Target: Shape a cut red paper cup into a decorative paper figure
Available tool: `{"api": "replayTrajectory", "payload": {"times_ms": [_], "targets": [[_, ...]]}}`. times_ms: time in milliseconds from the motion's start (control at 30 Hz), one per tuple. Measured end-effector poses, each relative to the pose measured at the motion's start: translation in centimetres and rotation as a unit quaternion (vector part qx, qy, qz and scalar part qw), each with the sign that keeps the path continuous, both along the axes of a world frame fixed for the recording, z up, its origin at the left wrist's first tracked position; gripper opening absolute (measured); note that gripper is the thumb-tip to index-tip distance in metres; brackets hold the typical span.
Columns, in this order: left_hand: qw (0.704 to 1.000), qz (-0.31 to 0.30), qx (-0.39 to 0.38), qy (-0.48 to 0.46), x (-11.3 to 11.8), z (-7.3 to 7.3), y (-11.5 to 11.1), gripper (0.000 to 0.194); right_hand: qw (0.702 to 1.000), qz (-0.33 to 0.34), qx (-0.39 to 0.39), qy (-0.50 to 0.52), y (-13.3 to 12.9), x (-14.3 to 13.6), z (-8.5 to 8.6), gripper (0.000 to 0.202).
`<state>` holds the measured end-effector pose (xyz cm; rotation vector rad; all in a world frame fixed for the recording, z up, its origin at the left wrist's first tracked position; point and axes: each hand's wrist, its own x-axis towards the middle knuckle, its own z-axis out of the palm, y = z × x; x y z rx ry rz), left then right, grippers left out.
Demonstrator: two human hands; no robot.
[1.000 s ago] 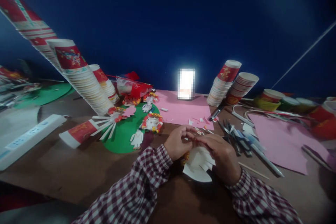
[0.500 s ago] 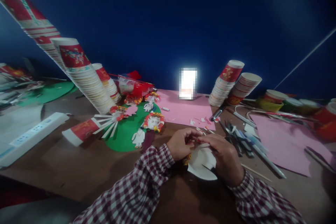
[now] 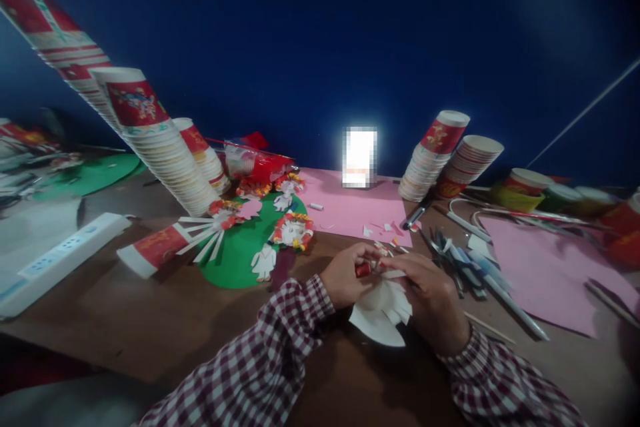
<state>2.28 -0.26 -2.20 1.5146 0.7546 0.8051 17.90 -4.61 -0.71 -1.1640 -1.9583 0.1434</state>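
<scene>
My left hand (image 3: 343,278) is closed at the upper left of a cut-up paper cup (image 3: 382,320), fingers curled around its strips. A red part shows by the left fingertips. From the other side, my right hand (image 3: 429,290) is closed on the same cup, thumb and fingers meeting near a pale strip. The cup's white side faces me, with slits cut into it and a curved lower edge. The fingers hide much of its upper part. Left of the hands, a flower-like ring (image 3: 293,231) of curled red and yellow strips lies on a green paper shape (image 3: 233,273).
Tall stacks of paper cups (image 3: 160,147) lean at left; shorter stacks (image 3: 434,155) stand at back right. Pens and tools (image 3: 465,267) lie beside my right hand. Paper scraps lie on the pink sheet (image 3: 345,213). A power strip (image 3: 65,257) and a cut cup (image 3: 155,250) are at left.
The cut cup has turned and shifted slightly left between my hands. More of its slits and a red part by my left fingertips now show. Both hands stay closed on it.
</scene>
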Motion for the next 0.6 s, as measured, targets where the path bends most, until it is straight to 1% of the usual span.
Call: {"api": "replayTrajectory", "payload": {"times_ms": [133, 233, 300, 367, 467, 600], "targets": [[0.999, 0.012, -0.043, -0.018, 0.27, 0.51, -0.15, 0.036, 0.999, -0.028, -0.006, 0.016, 0.18, 0.03, -0.19, 0.015], [0.997, 0.023, -0.054, -0.041, 0.49, 0.68, -0.44, 0.041, 0.998, -0.048, -0.024, 0.019, 0.25, 0.16, -0.18, 0.016], [0.998, 0.023, -0.044, -0.049, 0.5, 0.77, -0.63, 0.045, 0.997, -0.063, -0.036, 0.025, 0.3, 0.26, -0.22, 0.017], [0.999, 0.017, -0.028, -0.038, 0.39, 0.85, -0.74, 0.048, 0.996, -0.07, -0.051, 0.033, 0.36, 0.36, -0.33, 0.018], [1.0, 0.002, -0.018, -0.026, 0.19, 0.84, -0.74, 0.048, 0.994, -0.06, -0.082, 0.037, 0.45, 0.49, -0.5, 0.018], [0.999, -0.021, -0.008, -0.039, 0.23, 0.65, -0.78, 0.049, 0.995, -0.06, -0.079, 0.03, 0.57, 0.61, -0.55, 0.018]]}}
